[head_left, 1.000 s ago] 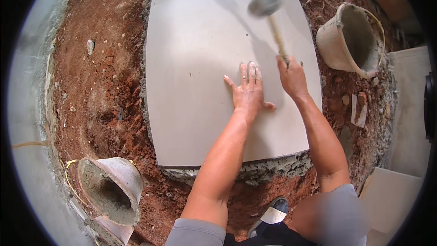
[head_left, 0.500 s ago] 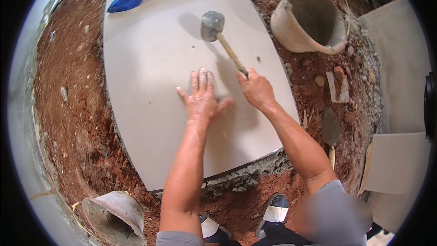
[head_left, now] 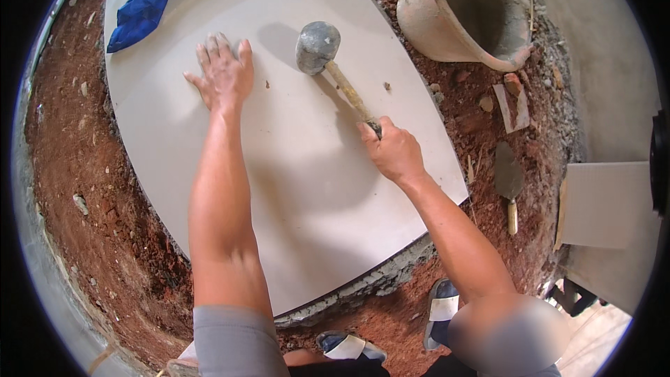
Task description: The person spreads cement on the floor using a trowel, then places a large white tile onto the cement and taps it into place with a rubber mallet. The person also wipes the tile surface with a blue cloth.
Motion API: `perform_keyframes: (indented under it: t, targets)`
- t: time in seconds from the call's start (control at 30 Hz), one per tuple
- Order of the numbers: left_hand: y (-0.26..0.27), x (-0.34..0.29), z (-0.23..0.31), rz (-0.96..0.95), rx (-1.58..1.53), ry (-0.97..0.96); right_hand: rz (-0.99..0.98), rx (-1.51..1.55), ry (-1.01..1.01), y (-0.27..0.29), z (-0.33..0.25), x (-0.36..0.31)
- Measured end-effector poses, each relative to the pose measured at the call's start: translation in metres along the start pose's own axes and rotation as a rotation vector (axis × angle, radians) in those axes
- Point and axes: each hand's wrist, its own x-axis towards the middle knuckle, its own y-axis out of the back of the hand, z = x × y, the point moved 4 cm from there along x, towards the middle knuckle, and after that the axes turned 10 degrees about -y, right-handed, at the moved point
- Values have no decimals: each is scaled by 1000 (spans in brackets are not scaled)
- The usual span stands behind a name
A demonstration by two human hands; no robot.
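A large pale tile (head_left: 300, 216) lies on a bed of grey mortar over red soil. My left hand (head_left: 227, 73) rests on its far left part, palm down with the fingers spread. In my right hand (head_left: 394, 150) is the wooden handle of a rubber mallet (head_left: 319, 47), gripped near its end. The mallet's dark grey head is held above the tile, and its shadow falls on the surface to the left. Small crumbs of dirt are scattered over the tile.
A blue cloth (head_left: 150, 7) lies on the tile's far left corner. Beyond the right edge stands a mortar-stained bucket (head_left: 436, 21). A trowel (head_left: 509, 174) lies on the red soil at right, near a cardboard-like panel (head_left: 604, 202). My sandalled feet (head_left: 440, 311) are at the near edge.
My left hand has slid forward and left across the tile, toward the blue cloth. My right hand still holds the mallet. The view has shifted, and the near-left bucket has mostly dropped out.
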Motion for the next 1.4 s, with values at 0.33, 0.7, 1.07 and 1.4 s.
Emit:
perform_keyframes:
  t: [0.33,0.7,1.07,1.4]
  targets:
    - [2,53,-14,-18,-33,58,-26,51,-30,-2,5,1]
    - [-1,54,-15,9,13,15,112,462,271,23,-112,31]
    - [1,55,-14,13,-13,23,30,180,118,21,-125,62]
    - [0,55,-13,5,-27,24,-35,208,-45,14,-56,14]
